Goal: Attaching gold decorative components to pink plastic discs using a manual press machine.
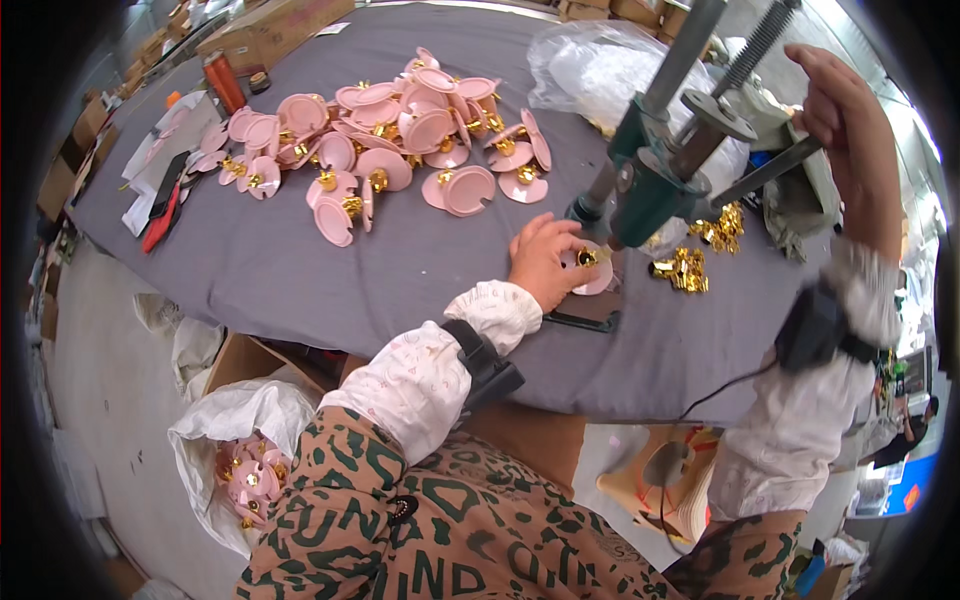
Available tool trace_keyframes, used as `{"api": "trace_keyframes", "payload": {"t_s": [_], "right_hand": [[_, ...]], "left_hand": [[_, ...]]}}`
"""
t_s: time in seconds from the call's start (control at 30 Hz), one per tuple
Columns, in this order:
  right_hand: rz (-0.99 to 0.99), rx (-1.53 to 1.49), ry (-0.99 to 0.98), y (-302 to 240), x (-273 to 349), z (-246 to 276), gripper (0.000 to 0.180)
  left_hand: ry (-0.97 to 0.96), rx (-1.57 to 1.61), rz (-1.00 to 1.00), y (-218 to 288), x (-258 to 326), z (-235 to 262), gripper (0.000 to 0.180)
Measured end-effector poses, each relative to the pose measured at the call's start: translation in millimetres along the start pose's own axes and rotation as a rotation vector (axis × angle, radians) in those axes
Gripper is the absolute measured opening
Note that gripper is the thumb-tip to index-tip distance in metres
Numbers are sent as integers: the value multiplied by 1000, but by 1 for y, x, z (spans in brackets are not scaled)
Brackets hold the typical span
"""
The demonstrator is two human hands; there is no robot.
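Pink plastic is the material under the tool: in the head view, your left hand (545,260) lies flat on the grey table cover (300,270) and pins one pink disc (592,272), with its gold fitting (588,256) on top, on the dark base plate (585,312) directly below the ram of the green hand press (650,180). Your fingers are curled together over the near edge of the disc, touching it rather than wrapped around it. Your right hand (850,130) is raised to the press lever (765,172); the fingers look partly spread near the lever end, and it cannot be told whether they are closed on it. Judged risk: the left fingertips sit just beside the ram, so a lever stroke made before they move clear could pinch them. A second risk is misalignment; if the disc slides on the plate or the gold fitting stands tilted, the stroke could crush the fitting or crack the plastic. The loose gold fittings (685,270) heaped just right of the base could also be swept off the table edge by your sleeve. The pile of finished pink discs (400,130) lies well apart at the far side, and a white bag of discs (245,470) sits below the table at your left.
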State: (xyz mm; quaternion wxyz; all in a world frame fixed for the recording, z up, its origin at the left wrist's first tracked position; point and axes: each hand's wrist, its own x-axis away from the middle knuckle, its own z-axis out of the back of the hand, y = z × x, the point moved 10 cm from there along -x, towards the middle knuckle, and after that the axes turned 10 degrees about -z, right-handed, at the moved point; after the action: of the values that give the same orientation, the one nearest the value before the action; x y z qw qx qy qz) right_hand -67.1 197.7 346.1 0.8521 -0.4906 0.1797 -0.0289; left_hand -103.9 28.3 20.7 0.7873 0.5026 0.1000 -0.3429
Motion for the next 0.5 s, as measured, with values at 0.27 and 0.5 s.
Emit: {"api": "trace_keyframes", "payload": {"t_s": [0.27, 0.5], "right_hand": [[-28, -83, -14, 20, -25, 7, 34], [-26, -93, 68, 16, -22, 4, 33]], "left_hand": [[-187, -205, 20, -31, 33, 104, 44], [152, -556, -46, -60, -9, 149, 37]]}}
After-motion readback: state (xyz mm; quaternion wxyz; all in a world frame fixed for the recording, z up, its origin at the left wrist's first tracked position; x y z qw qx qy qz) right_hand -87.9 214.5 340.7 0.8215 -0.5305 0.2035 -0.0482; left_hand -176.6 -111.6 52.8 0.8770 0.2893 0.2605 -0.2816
